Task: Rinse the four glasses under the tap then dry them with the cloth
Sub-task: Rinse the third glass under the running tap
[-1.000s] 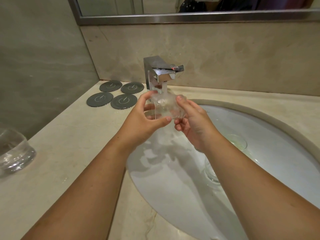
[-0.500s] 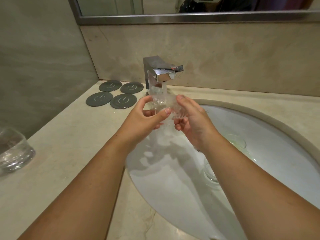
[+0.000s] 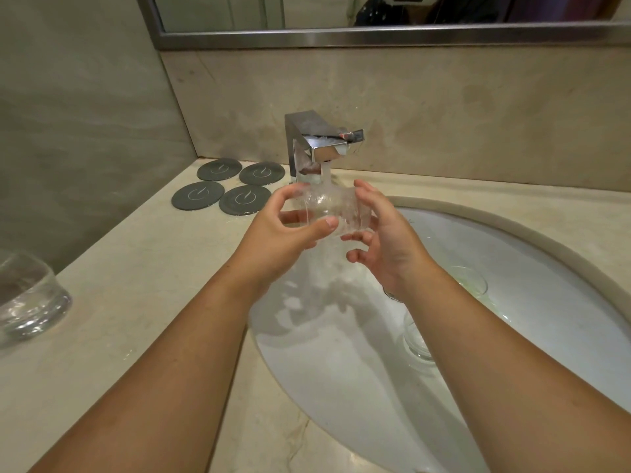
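Hands: the left hand [image 3: 276, 233] grips a clear glass [image 3: 336, 213], thumb across the near side and fingers curled round the far side. The right hand [image 3: 387, 240] is clamped more loosely on the other end of the glass: one digit lies along the top, another curls beneath it, and the lowest finger hangs free of it. The hands are close together but do not touch; the glass fills the gap between them. It lies tilted on its side, wet, above the rear of the sink [image 3: 519, 223] and directly under the tap [image 3: 317, 145]. Water [image 3: 325, 172] runs from the spout onto the glass and spills off below it.

Surface: the sink is a white oval bowl set under a beige stone tabletop [image 3: 119, 302]. The square chrome tap stands on the tabletop behind the sink. Scattered water drops mark the tabletop left of the sink.

Room: beige stone walls meet in a corner at rear left. A mirror [image 3: 341, 39] with a metal frame hangs above the back wall.

Count:
- Glasses, four. One is in the hands. A second glass [image 3: 469, 281] stands in the sink to the right of the right wrist. A third glass [image 3: 418, 343] is in the sink, partly hidden by the right forearm. A fourth glass [image 3: 29, 302] stands on the tabletop at far left, cut off by the frame edge.
- Coasters [image 3: 245, 199], four, dark grey and round, lying flat in a two-by-two group on the tabletop left of the tap.
- Taps, one.
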Action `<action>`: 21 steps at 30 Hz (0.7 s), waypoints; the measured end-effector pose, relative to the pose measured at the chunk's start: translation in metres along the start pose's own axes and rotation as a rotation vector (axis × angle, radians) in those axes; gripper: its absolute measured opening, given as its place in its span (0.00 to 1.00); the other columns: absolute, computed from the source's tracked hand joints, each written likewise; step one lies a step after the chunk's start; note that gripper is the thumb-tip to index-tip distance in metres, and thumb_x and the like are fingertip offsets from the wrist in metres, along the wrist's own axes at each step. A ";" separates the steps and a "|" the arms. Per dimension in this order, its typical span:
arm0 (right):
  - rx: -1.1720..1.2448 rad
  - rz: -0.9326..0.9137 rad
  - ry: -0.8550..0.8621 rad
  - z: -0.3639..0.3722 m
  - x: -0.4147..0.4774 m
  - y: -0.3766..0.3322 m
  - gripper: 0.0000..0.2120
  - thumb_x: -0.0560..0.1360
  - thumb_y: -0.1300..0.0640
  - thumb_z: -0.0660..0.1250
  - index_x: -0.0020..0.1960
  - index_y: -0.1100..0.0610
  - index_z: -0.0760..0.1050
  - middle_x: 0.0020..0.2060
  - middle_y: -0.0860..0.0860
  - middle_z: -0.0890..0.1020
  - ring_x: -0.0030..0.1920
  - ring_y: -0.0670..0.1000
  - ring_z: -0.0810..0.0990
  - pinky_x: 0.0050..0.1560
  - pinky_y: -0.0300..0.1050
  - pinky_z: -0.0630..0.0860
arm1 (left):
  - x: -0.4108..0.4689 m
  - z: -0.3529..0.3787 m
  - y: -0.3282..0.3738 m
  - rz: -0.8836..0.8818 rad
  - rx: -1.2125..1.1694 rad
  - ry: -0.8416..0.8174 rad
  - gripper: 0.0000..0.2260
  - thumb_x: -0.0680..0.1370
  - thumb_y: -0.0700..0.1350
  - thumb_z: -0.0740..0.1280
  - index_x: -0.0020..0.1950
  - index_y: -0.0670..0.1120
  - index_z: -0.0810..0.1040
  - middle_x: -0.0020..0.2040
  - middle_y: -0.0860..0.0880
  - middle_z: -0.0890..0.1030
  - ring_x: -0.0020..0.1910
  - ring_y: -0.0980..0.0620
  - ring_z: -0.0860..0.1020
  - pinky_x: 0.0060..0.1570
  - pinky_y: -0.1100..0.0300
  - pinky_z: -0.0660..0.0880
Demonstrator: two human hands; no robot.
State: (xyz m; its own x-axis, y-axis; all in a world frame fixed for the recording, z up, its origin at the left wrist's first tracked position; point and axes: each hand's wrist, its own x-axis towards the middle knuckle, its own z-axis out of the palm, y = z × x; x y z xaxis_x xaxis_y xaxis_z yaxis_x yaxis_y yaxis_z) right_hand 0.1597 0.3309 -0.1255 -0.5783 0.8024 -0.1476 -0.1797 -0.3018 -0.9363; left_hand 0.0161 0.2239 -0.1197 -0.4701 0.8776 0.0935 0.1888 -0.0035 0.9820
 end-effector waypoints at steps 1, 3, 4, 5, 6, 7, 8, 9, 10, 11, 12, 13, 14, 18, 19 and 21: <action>0.010 -0.020 -0.013 0.000 0.000 -0.001 0.14 0.80 0.50 0.68 0.64 0.40 0.82 0.51 0.50 0.83 0.42 0.53 0.78 0.32 0.46 0.68 | 0.001 0.000 -0.001 -0.008 -0.019 0.004 0.26 0.76 0.48 0.81 0.72 0.55 0.76 0.60 0.47 0.87 0.60 0.52 0.85 0.55 0.57 0.83; 0.011 -0.055 -0.024 0.000 -0.001 -0.001 0.18 0.79 0.57 0.65 0.63 0.41 0.82 0.50 0.51 0.83 0.41 0.52 0.76 0.32 0.46 0.68 | 0.002 0.000 -0.002 -0.025 -0.054 0.002 0.26 0.77 0.48 0.80 0.72 0.53 0.76 0.59 0.47 0.88 0.62 0.50 0.85 0.54 0.58 0.83; 0.021 -0.070 -0.021 0.000 0.000 -0.001 0.18 0.78 0.60 0.65 0.62 0.42 0.83 0.49 0.52 0.83 0.39 0.52 0.76 0.32 0.46 0.68 | 0.002 0.001 -0.003 -0.031 -0.065 -0.007 0.27 0.76 0.48 0.81 0.73 0.53 0.76 0.59 0.47 0.88 0.62 0.49 0.85 0.54 0.58 0.83; 0.039 -0.082 -0.019 0.000 0.000 0.000 0.18 0.78 0.60 0.65 0.62 0.44 0.83 0.50 0.54 0.82 0.37 0.51 0.75 0.32 0.45 0.68 | 0.002 0.001 -0.003 -0.035 -0.069 -0.017 0.29 0.75 0.50 0.82 0.73 0.54 0.75 0.59 0.47 0.87 0.63 0.50 0.85 0.54 0.58 0.83; 0.060 -0.094 -0.016 0.001 0.001 0.001 0.16 0.78 0.60 0.66 0.62 0.46 0.83 0.50 0.55 0.81 0.35 0.51 0.74 0.31 0.45 0.67 | 0.001 0.002 -0.003 -0.035 -0.065 -0.027 0.32 0.73 0.53 0.82 0.74 0.55 0.75 0.59 0.47 0.87 0.63 0.50 0.84 0.54 0.58 0.83; 0.079 -0.104 -0.011 0.001 0.001 0.002 0.15 0.79 0.59 0.67 0.62 0.48 0.82 0.49 0.55 0.81 0.33 0.50 0.73 0.30 0.44 0.67 | 0.001 0.002 -0.003 -0.032 -0.049 -0.038 0.35 0.71 0.55 0.82 0.75 0.58 0.73 0.61 0.48 0.86 0.63 0.52 0.84 0.54 0.58 0.83; 0.090 -0.111 -0.002 0.001 0.002 0.002 0.13 0.80 0.58 0.67 0.62 0.49 0.82 0.49 0.55 0.80 0.32 0.50 0.73 0.30 0.44 0.66 | 0.000 0.002 -0.002 -0.023 -0.027 -0.050 0.38 0.70 0.55 0.83 0.77 0.60 0.71 0.62 0.49 0.84 0.63 0.54 0.84 0.55 0.60 0.82; 0.098 -0.110 0.005 0.002 0.003 0.002 0.12 0.81 0.58 0.66 0.63 0.50 0.81 0.49 0.55 0.79 0.32 0.50 0.72 0.29 0.44 0.66 | -0.002 0.002 -0.001 -0.014 -0.001 -0.065 0.39 0.72 0.52 0.83 0.78 0.62 0.68 0.64 0.50 0.82 0.62 0.55 0.85 0.54 0.63 0.82; 0.102 -0.105 0.008 0.002 0.003 0.002 0.12 0.82 0.58 0.65 0.63 0.50 0.81 0.49 0.55 0.79 0.31 0.50 0.71 0.29 0.44 0.65 | -0.003 0.002 0.001 -0.007 0.021 -0.077 0.40 0.74 0.47 0.83 0.79 0.63 0.66 0.65 0.52 0.81 0.60 0.55 0.86 0.52 0.67 0.80; 0.100 -0.096 0.007 0.003 0.003 0.002 0.12 0.83 0.59 0.64 0.63 0.50 0.80 0.50 0.56 0.79 0.31 0.50 0.71 0.29 0.44 0.65 | -0.004 0.002 0.001 0.004 0.039 -0.084 0.39 0.75 0.43 0.82 0.78 0.64 0.66 0.66 0.53 0.80 0.59 0.55 0.86 0.51 0.69 0.79; 0.094 -0.089 0.002 0.003 0.002 0.002 0.12 0.82 0.59 0.64 0.63 0.50 0.80 0.50 0.56 0.80 0.31 0.50 0.71 0.29 0.43 0.65 | -0.004 0.002 0.002 0.016 0.053 -0.081 0.37 0.75 0.41 0.81 0.77 0.64 0.68 0.67 0.52 0.79 0.59 0.55 0.86 0.50 0.70 0.79; 0.086 -0.080 0.001 0.004 0.001 0.001 0.13 0.82 0.59 0.64 0.63 0.50 0.81 0.49 0.56 0.80 0.31 0.50 0.71 0.29 0.43 0.66 | -0.003 0.001 0.001 0.023 0.064 -0.069 0.36 0.75 0.41 0.81 0.74 0.64 0.70 0.67 0.52 0.80 0.59 0.54 0.86 0.50 0.69 0.79; 0.077 -0.072 0.001 0.004 0.001 0.001 0.13 0.82 0.59 0.64 0.63 0.49 0.81 0.48 0.55 0.80 0.31 0.50 0.71 0.30 0.44 0.66 | -0.003 0.001 0.001 0.026 0.066 -0.051 0.34 0.74 0.42 0.82 0.72 0.64 0.72 0.66 0.51 0.81 0.58 0.53 0.86 0.51 0.67 0.79; 0.024 0.011 -0.037 0.004 -0.002 0.000 0.13 0.81 0.48 0.67 0.65 0.45 0.82 0.49 0.53 0.81 0.33 0.50 0.75 0.31 0.45 0.67 | -0.001 0.000 0.001 -0.004 0.048 0.004 0.32 0.68 0.54 0.85 0.68 0.63 0.76 0.60 0.49 0.86 0.61 0.52 0.85 0.63 0.52 0.81; 0.023 0.027 -0.052 0.004 -0.002 0.001 0.14 0.81 0.47 0.67 0.66 0.45 0.82 0.52 0.53 0.81 0.35 0.51 0.76 0.31 0.46 0.68 | -0.001 0.000 0.001 -0.012 0.044 0.012 0.33 0.65 0.58 0.84 0.68 0.64 0.77 0.60 0.48 0.86 0.61 0.51 0.85 0.65 0.48 0.81; 0.043 0.030 -0.075 0.004 -0.001 0.001 0.15 0.81 0.50 0.65 0.67 0.44 0.80 0.55 0.53 0.81 0.39 0.52 0.77 0.32 0.47 0.69 | 0.000 -0.001 0.000 -0.027 0.022 0.024 0.35 0.64 0.59 0.84 0.70 0.62 0.76 0.58 0.45 0.87 0.57 0.50 0.87 0.65 0.45 0.81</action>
State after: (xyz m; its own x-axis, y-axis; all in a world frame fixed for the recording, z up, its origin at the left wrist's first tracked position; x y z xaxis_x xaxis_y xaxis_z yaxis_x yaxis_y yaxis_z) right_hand 0.1572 0.3275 -0.1251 -0.6414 0.7525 -0.1494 -0.1945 -0.3478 -0.9171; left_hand 0.0155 0.2239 -0.1199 -0.4959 0.8655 0.0713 0.1944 0.0306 0.9804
